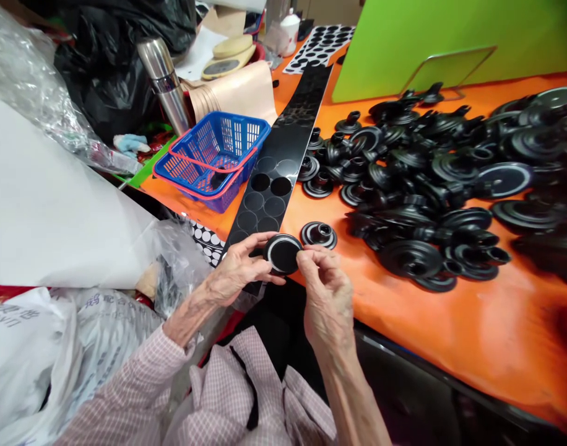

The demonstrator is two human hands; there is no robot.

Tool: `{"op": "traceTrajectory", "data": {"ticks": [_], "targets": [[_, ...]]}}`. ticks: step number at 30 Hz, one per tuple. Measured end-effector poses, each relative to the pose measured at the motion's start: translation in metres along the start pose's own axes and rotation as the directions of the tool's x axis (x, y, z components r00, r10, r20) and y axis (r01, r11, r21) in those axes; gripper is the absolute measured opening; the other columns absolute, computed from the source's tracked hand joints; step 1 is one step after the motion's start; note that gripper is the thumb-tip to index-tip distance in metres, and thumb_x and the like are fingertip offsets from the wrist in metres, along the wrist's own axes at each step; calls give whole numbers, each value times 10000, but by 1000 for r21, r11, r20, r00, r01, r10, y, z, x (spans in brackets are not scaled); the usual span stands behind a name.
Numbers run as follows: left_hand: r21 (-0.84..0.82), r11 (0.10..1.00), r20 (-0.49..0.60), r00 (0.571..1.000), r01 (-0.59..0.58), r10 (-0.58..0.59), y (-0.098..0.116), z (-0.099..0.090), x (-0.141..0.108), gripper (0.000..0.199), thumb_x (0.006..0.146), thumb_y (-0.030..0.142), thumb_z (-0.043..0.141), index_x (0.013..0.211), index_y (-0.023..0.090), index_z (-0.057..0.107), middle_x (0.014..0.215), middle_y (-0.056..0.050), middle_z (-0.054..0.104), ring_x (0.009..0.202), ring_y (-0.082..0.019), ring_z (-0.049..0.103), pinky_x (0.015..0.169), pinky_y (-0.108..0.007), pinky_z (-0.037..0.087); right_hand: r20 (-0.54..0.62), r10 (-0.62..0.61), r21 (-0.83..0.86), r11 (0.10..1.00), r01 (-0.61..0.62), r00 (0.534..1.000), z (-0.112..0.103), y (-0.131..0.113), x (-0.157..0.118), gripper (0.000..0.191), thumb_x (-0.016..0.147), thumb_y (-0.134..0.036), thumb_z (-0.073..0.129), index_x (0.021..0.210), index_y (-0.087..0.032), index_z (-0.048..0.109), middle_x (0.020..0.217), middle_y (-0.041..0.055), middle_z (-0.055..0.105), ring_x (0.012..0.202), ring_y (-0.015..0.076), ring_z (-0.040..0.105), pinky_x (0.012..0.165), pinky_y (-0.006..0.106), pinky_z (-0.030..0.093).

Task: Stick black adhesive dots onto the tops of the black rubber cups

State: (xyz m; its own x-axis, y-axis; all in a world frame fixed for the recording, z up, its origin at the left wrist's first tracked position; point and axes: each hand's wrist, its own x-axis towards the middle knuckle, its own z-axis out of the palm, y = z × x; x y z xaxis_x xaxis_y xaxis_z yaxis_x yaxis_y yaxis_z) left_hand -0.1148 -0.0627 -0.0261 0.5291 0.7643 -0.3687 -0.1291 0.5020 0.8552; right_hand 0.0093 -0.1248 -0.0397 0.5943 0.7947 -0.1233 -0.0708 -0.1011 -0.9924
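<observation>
Over the table's front edge, my left hand (246, 266) holds a round black part (284, 255) by its rim. Its flat face is turned up and shows a pale ring around a dark centre. My right hand (325, 279) is closed, thumb and fingertips pinching at the part's right edge. Just behind it, a single black flanged disc (319, 235) with a raised hollow stem rests on the orange table. A black sheet of round die-cut stickers (260, 201) runs away from my hands. Two of its circles look darker than the others.
A heap of black flanged parts (413, 186) covers the right side of the orange table (418, 334). Left of the sheet stand a blue basket (246, 133) and a steel thermos (160, 74). A green board (432, 37) rises at the back; plastic bags (111, 334) lie at left.
</observation>
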Motion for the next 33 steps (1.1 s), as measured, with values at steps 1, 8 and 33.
{"op": "traceTrajectory", "data": {"ticks": [1,8,33], "targets": [[-3,1000,2,1000,1,-1,0,0,0,452,689,147,692,1130,202,612,1179,-74,587,877,-193,671,744,-386,604,-1,-3,-8,1000,3,1000,0,0,0,268,777,-443,615,693,-189,626,1007,64,544,1015,201,526,892,338,428],[2,1000,22,1000,-14,14,-4,-6,1,417,720,167,700,1128,199,625,1185,-78,589,899,-198,663,745,-380,606,-10,-48,-18,999,47,999,5,9,0,225,814,-404,592,727,-196,576,963,40,527,936,181,526,812,317,422],[-9,997,-76,994,-81,80,-9,-16,-11,367,754,279,727,1088,179,612,1111,-75,596,849,-176,656,675,-326,613,-62,-481,-456,793,404,874,25,24,-12,133,882,-337,560,900,-208,532,905,60,559,850,198,563,759,370,491]]}}
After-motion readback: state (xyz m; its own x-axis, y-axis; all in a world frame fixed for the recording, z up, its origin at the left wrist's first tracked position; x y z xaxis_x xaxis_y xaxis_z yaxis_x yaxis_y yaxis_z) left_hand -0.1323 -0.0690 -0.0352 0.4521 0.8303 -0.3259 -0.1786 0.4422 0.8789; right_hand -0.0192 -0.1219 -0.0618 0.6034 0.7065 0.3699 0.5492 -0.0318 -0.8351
